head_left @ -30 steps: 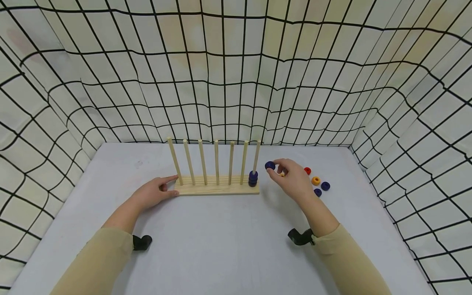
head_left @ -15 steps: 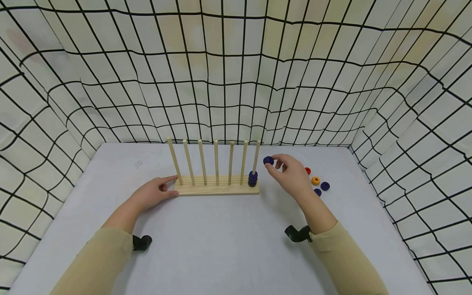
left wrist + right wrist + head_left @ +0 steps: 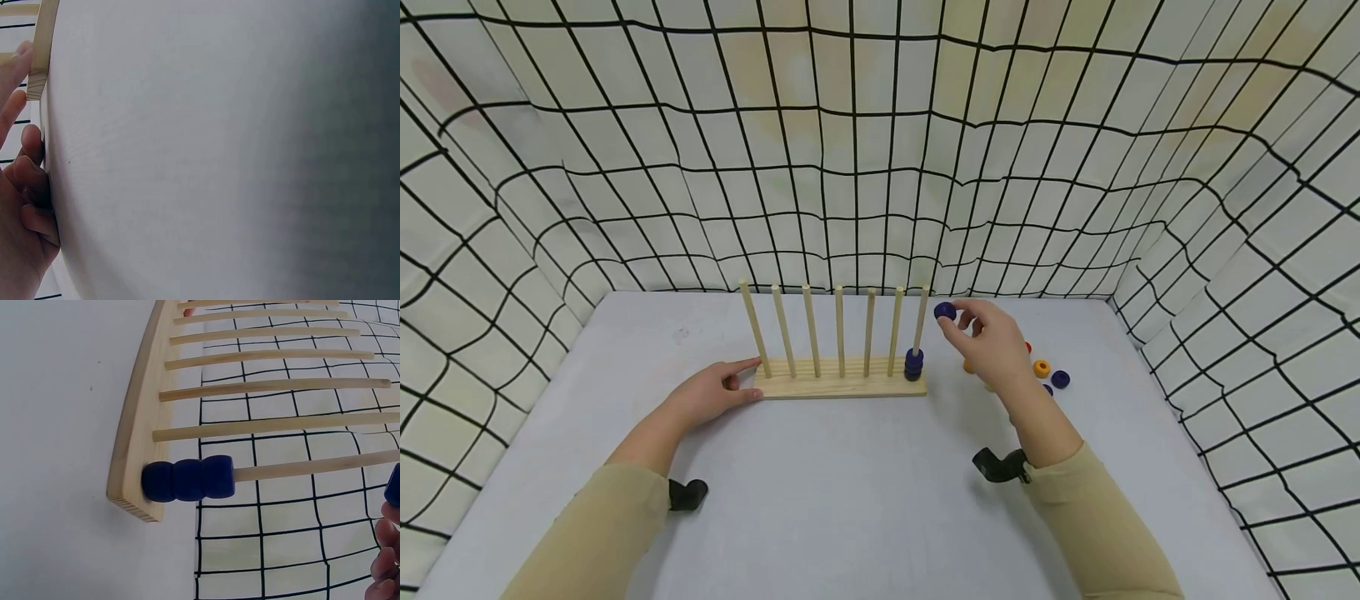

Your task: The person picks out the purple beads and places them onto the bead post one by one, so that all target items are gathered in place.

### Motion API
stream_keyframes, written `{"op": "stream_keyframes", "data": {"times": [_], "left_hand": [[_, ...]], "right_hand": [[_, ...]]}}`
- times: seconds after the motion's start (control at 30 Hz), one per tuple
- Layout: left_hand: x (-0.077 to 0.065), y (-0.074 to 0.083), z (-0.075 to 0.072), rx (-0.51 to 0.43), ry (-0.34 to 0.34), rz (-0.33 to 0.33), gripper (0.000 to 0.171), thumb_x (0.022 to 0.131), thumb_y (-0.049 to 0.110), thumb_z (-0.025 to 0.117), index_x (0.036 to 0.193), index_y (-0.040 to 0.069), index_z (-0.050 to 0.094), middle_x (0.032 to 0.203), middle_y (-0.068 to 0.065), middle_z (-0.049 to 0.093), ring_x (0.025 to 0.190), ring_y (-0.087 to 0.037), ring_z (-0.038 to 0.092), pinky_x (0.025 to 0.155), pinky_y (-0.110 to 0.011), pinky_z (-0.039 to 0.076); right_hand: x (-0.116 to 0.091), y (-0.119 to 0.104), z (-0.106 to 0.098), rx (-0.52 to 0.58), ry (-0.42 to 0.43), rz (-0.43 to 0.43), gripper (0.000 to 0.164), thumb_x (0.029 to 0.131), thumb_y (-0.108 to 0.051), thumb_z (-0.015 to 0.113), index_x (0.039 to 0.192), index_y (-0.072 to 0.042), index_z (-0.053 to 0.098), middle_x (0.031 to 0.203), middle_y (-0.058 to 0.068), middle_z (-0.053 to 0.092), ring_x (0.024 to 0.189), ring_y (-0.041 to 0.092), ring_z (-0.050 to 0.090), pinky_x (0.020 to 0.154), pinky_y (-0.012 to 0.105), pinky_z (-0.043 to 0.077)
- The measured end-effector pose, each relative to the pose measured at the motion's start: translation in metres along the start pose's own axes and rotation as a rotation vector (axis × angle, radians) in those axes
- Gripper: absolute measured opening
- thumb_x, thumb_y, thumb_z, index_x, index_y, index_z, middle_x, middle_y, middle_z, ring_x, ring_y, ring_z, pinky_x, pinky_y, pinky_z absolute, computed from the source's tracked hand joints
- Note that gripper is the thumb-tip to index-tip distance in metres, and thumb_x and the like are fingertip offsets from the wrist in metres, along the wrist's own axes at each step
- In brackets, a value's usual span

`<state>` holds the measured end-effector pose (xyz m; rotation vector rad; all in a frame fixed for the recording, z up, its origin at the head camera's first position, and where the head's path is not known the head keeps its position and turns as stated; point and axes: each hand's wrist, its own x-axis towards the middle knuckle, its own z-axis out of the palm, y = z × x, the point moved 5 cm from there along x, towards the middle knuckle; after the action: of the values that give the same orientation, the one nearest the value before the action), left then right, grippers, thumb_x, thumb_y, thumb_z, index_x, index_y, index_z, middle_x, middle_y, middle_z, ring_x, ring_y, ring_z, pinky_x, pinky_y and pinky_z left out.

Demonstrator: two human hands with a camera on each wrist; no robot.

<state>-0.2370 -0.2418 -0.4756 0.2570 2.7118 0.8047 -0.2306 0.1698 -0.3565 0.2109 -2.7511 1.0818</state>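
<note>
A wooden peg rack (image 3: 838, 388) with a row of upright pegs stands on the white table. My left hand (image 3: 711, 392) holds its left end, thumb at the front and index finger at the back; the other fingers are curled. Three blue beads (image 3: 187, 479) are stacked at the bottom of the rightmost peg (image 3: 922, 321). Just right of that peg's upper part, my right hand (image 3: 1000, 350) pinches another blue bead (image 3: 945, 311) between thumb and fingers, in the air and apart from the peg. The remaining pegs carry no beads.
Loose beads lie right of the rack: an orange bead (image 3: 1041, 368), a blue bead (image 3: 1060, 379), a red bead (image 3: 1028, 347) and others partly hidden by the right hand and forearm. Black netting (image 3: 857, 175) stands behind the table and along its sides.
My right hand has risen, carrying the blue bead up and slightly left to near the height of the peg's upper part. The left hand and rack have stayed put.
</note>
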Motion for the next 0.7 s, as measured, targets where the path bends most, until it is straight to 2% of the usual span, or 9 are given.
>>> {"op": "stream_keyframes", "data": {"times": [0.23,0.7], "left_hand": [[-0.001,0.000,0.000,0.001,0.001,-0.003,0.075,0.090,0.051,0.068,0.150,0.012,0.045,0.085,-0.004,0.049,0.075,-0.019,0.043,0.068,-0.036,0.034],[0.001,-0.001,0.002,-0.004,0.001,-0.016,0.074,0.091,0.051,0.068,0.151,0.014,0.044,0.087,-0.004,0.049,0.075,-0.019,0.043,0.068,-0.036,0.034]], "right_hand": [[0.004,-0.008,-0.004,0.021,0.020,-0.028,0.043,0.095,-0.044,0.064,0.128,-0.015,0.065,0.094,0.000,0.058,0.085,0.020,0.049,0.063,0.035,0.039],[0.009,-0.024,-0.013,0.043,0.074,-0.051,0.046,0.095,-0.045,0.063,0.128,-0.013,0.065,0.094,0.000,0.058,0.085,0.020,0.049,0.061,0.035,0.041]]}}
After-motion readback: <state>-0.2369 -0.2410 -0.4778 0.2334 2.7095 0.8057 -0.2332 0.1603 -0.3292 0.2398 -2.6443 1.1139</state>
